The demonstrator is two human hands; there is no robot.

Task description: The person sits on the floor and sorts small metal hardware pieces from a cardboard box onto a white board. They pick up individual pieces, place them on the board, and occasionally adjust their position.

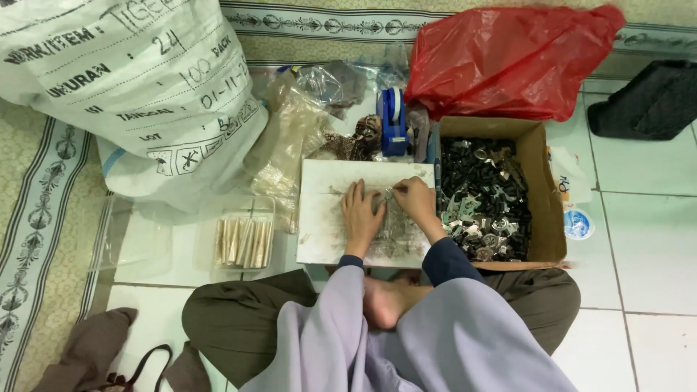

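Observation:
I sit cross-legged on the floor in front of a white board (323,218). My left hand (361,216) lies flat on a small clear plastic bag (398,234) with small metal parts in it on the board. My right hand (417,201) pinches the top edge of that bag with its fingertips, close to the left hand. Just right of the board stands an open cardboard box (546,203) filled with black and silvery small parts (483,199).
A big white printed sack (138,87) is at the back left, a red plastic bag (508,58) at the back right. A blue tape dispenser (393,120) stands behind the board. A clear tray with packed bundles (243,242) lies left of it. Black bag (650,101) far right.

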